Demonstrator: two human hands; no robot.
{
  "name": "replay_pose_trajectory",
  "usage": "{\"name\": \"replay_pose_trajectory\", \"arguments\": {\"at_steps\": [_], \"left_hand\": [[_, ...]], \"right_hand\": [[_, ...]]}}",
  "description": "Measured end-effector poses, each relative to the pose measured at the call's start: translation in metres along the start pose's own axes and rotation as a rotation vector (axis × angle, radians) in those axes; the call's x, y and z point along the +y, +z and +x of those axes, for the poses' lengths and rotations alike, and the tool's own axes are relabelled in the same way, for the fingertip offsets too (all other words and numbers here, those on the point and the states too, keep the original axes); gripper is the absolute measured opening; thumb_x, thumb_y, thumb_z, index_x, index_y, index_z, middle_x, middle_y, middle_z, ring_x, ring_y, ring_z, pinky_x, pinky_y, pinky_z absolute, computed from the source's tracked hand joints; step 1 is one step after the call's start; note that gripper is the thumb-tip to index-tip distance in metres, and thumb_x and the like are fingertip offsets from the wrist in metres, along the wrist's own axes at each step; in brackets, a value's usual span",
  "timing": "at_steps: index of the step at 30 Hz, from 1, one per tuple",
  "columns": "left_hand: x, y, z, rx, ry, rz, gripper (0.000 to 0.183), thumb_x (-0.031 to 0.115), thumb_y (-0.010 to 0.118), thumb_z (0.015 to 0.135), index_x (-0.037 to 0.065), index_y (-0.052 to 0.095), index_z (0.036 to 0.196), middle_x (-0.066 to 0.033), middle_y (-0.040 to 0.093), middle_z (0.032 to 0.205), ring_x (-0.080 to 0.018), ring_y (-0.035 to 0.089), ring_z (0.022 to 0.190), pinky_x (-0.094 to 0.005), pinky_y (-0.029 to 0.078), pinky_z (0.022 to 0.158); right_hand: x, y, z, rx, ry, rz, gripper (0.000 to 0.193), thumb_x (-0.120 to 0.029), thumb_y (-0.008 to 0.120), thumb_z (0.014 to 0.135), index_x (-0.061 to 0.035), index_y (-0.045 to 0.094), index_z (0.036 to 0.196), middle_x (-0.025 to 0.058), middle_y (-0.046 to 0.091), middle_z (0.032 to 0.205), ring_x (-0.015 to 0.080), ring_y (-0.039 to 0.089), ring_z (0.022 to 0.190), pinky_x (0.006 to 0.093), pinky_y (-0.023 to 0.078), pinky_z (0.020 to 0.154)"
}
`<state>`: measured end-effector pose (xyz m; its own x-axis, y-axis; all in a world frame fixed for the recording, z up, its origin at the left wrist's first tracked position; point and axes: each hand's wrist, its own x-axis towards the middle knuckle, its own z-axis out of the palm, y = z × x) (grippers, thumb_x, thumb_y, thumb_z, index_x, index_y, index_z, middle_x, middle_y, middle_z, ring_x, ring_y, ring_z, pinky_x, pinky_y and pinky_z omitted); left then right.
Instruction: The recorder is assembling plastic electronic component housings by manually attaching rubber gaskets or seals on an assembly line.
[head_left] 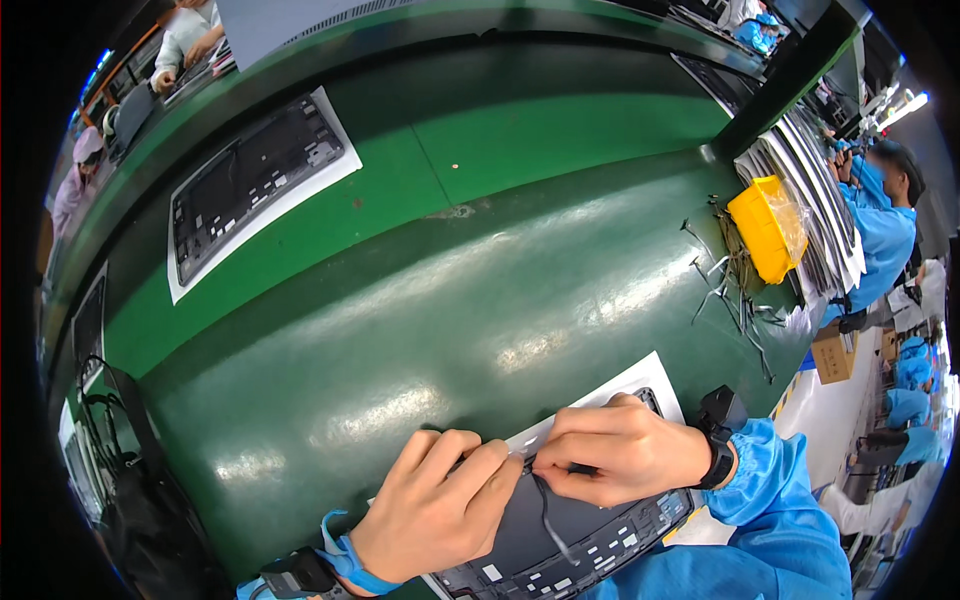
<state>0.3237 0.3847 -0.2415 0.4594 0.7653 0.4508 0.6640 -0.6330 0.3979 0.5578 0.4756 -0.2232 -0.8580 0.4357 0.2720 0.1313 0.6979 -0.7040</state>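
A flat dark housing panel point(510, 540) with small white and silver patches lies on a white sheet point(655, 375) at the near edge of the bench. A thin black cable point(550, 525) runs loosely across its inner face. My right hand point(625, 450) pinches the cable's upper end between thumb and fingertips by the panel's far edge. Just beside it is my left hand point(440, 500), its fingers bent and pressed together at that same edge. Whatever lies under the left fingertips is hidden.
Thin cables point(740, 305) lie loose at the right beside a yellow bin point(768, 235) and stacked sheets point(815, 190). Another panel point(250, 185) rests on the raised strip at the far left. A green post point(790, 85) stands far right. A person in blue point(880, 235) is beyond the stack.
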Motion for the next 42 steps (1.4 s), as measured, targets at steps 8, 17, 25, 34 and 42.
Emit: {"name": "replay_pose_trajectory", "arguments": {"at_steps": [8,17,25,34,42], "left_hand": [[-0.001,0.006,0.007,-0.001,-0.024,-0.073,0.043,0.004,0.072,0.062,-0.003,0.075,0.105,-0.0095,0.065,0.104,-0.0284,0.062,0.092,-0.0388,0.047,0.075],[-0.001,0.008,0.011,0.002,-0.036,-0.071,0.043,0.004,0.072,0.062,-0.002,0.076,0.105,-0.0091,0.065,0.104,-0.0282,0.061,0.092,-0.0386,0.047,0.074],[0.000,0.016,0.017,0.011,0.002,-0.017,0.042,0.005,0.072,0.063,-0.001,0.076,0.105,-0.0102,0.065,0.102,-0.0278,0.063,0.089,-0.0379,0.049,0.073],[0.000,0.017,0.025,0.019,0.049,-0.039,0.040,0.004,0.076,0.063,0.004,0.079,0.103,-0.0098,0.066,0.097,-0.0279,0.063,0.085,-0.0374,0.051,0.068],[-0.002,0.019,0.027,-0.009,0.066,-0.020,0.037,0.005,0.076,0.065,0.007,0.080,0.102,-0.0092,0.065,0.097,-0.0268,0.062,0.084,-0.0368,0.050,0.068]], "right_hand": [[0.003,-0.011,-0.001,-0.040,0.217,0.164,0.014,0.001,0.078,0.078,-0.0045,0.069,0.087,0.0025,0.054,0.062,0.0185,0.054,0.049,0.0341,0.042,0.047],[0.009,-0.018,0.001,-0.032,0.202,0.198,0.014,0.003,0.076,0.077,-0.0035,0.068,0.087,0.0027,0.055,0.060,0.0185,0.053,0.047,0.0339,0.042,0.046],[0.016,-0.019,-0.005,-0.006,0.179,0.143,0.014,0.003,0.078,0.077,-0.0041,0.069,0.086,0.0017,0.054,0.060,0.0165,0.053,0.047,0.0317,0.042,0.046],[0.026,-0.025,-0.007,-0.017,0.166,0.186,0.012,0.003,0.077,0.080,-0.0036,0.070,0.086,0.0006,0.055,0.060,0.0137,0.054,0.046,0.0288,0.042,0.046],[0.026,-0.026,-0.008,-0.006,0.190,0.214,0.012,0.002,0.073,0.077,-0.0021,0.066,0.086,0.0048,0.053,0.060,0.0230,0.053,0.048,0.0368,0.042,0.047]]}}
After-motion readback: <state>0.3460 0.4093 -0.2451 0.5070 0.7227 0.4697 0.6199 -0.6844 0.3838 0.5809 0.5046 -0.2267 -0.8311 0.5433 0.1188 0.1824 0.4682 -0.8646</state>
